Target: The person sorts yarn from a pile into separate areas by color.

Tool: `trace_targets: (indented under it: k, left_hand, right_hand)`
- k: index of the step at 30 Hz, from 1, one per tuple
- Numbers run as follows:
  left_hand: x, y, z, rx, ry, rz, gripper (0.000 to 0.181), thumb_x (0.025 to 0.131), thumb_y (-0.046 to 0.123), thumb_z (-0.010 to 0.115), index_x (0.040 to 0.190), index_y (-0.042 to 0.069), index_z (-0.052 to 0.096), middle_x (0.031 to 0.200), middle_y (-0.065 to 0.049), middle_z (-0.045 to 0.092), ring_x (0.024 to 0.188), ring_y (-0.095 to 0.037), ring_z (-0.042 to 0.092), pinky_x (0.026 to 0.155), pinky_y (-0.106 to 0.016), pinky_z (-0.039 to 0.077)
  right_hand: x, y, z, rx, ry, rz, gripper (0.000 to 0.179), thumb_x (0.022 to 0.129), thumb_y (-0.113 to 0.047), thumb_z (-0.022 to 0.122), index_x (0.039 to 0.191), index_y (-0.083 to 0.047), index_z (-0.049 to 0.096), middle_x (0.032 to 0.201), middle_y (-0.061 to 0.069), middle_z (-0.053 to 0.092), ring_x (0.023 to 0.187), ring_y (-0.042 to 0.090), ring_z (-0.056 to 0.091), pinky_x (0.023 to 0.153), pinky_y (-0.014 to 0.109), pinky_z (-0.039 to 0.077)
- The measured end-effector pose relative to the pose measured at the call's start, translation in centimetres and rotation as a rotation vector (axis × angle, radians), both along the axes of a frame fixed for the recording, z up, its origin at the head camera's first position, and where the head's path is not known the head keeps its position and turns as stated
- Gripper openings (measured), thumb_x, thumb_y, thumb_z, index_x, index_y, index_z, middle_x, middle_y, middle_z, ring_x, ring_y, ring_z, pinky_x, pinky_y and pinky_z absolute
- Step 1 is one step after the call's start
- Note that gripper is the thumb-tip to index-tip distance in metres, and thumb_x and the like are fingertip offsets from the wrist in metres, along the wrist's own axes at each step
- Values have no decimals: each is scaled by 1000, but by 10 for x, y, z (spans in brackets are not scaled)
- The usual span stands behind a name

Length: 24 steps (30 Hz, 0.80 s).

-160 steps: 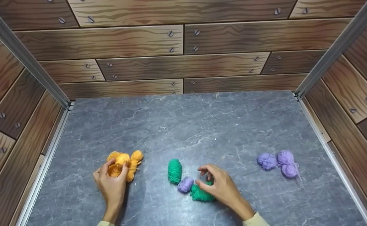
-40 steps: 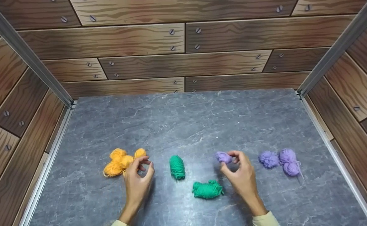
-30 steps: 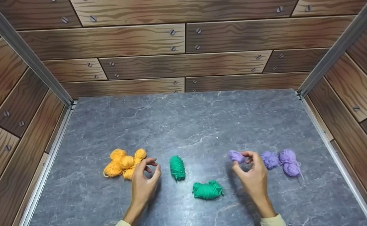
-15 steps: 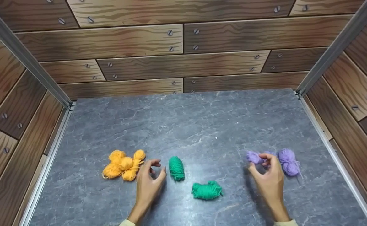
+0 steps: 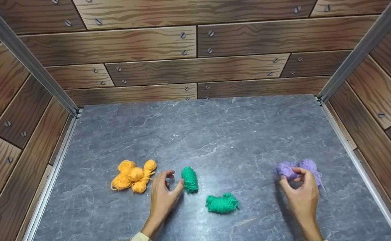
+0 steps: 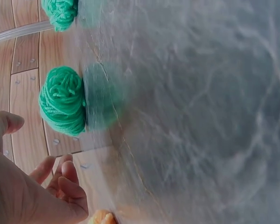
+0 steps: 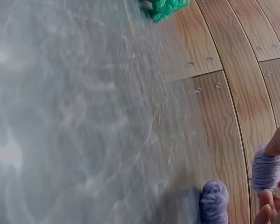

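Note:
My right hand pinches a small purple ball of yarn between thumb and fingers, held up off the table in the right wrist view. Just beyond it lie the other purple yarn balls, partly covered by the hand and the held ball. My left hand hovers with thumb and fingers spread, holding nothing. Closest to it is an upright-lying green yarn skein, with a gap to the fingers in the left wrist view. A second green skein lies crosswise between the hands.
A cluster of several orange yarn balls lies left of my left hand. The grey marbled tabletop is bounded by wood-patterned panels at the back and sides, with metal rails along the sides.
My right hand has carried the purple ball from beside the green skeins rightward to the purple group. My left hand let go of the orange yarn and moved right, towards the green skein.

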<state>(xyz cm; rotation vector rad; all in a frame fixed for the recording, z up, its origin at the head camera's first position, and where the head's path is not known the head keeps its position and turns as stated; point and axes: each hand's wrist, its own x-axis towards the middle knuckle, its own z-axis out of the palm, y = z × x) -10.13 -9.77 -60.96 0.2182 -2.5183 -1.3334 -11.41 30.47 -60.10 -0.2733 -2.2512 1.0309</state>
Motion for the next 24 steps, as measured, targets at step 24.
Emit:
trace_targets:
  k: [24]
  left_hand:
    - [-4,14,-8,-81,3,-53,51,79,33,85,119,8,66,106,-11,67,101,-29,58,91,-47,43]
  right_hand:
    - [6,34,-16,79,-171,-130,40,78,-14,79,113,-5,62,88,6,52,78,7,42,70,31,33]
